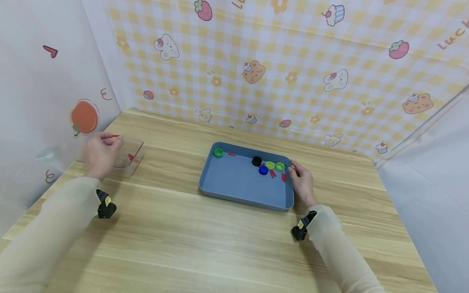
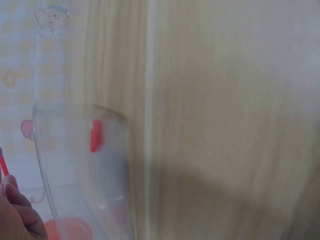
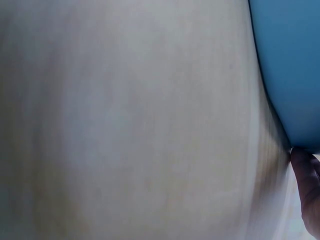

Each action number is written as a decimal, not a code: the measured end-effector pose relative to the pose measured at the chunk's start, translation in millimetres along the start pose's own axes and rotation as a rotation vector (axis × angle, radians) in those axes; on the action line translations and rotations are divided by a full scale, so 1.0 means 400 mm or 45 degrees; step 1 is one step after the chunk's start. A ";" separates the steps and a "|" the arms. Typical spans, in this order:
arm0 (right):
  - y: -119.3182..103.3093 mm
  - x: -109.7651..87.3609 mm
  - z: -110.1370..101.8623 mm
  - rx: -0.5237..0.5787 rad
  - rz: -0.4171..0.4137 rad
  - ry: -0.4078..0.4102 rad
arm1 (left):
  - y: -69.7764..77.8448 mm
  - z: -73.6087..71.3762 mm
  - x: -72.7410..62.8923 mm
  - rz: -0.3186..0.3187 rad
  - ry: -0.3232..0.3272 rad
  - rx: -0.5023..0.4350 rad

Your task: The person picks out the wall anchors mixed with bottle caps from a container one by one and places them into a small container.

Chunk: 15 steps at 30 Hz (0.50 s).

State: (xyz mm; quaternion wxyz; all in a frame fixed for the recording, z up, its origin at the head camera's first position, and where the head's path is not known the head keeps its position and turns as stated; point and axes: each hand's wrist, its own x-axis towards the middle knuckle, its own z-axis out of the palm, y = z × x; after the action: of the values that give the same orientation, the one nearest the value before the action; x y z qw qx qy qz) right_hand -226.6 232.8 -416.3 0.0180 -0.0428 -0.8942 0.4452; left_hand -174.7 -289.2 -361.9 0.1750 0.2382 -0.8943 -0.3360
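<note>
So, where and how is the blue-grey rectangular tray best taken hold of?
I would grip the tray by its raised short walls, the left hand, once free, from the left, the right hand from the right, where it is now: the tray lies flat, longer across than deep.

Left sleeve (image 1: 66,215) at 8 o'clock in the head view, right sleeve (image 1: 342,250) around 5, both plain cream; left wrist gadget (image 1: 106,209) is chunky and black with a yellow patch (image 1: 108,200), at 4 o'clock off that sleeve's end; right wrist gadget (image 1: 299,233) looks the same, at 8 off its own; left hand (image 1: 99,154) and right hand (image 1: 303,184) both bare
</note>
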 end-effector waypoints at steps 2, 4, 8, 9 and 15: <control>0.000 0.001 0.000 -0.004 0.000 0.003 | -0.012 -0.007 0.002 -0.008 0.009 0.012; 0.000 0.001 0.000 -0.010 -0.001 0.002 | -0.022 -0.013 0.005 -0.028 0.015 0.042; 0.002 0.002 0.002 -0.013 -0.004 -0.005 | -0.037 -0.021 0.007 -0.058 0.024 0.068; 0.002 0.002 0.002 -0.013 -0.007 -0.006 | -0.040 -0.023 0.007 -0.061 0.026 0.071; 0.000 0.001 0.001 -0.001 0.001 -0.014 | -0.056 -0.031 0.001 -0.047 0.015 0.074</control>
State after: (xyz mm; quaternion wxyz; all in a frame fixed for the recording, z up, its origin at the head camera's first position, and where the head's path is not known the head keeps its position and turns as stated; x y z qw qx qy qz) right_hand -227.1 232.7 -416.6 0.0129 -0.0407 -0.8945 0.4451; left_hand -162.2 -310.7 -368.6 0.1670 0.2614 -0.8981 -0.3118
